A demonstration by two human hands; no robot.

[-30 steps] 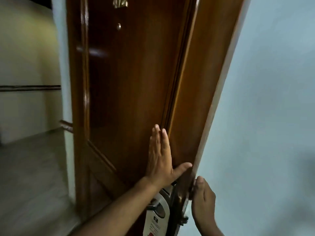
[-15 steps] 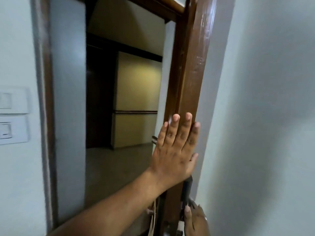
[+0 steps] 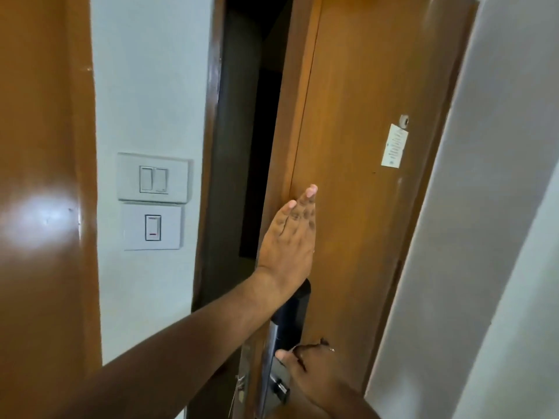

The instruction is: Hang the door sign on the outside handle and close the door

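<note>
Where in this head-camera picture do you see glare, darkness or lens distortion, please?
Head view: a soft glare patch sits on the glossy brown panel at left; the gap beside the door is nearly black, hiding what lies beyond; wide-angle bending tilts the door edges; the left hand looks slightly soft.

Door [image 3: 363,176] ajar right of the wall switches [image 3: 152,201], left hand [image 3: 287,243] flat on its edge above the lock [image 3: 290,316], right hand [image 3: 314,373] at the lock below, notice [image 3: 394,145] on the door upper right.
</note>
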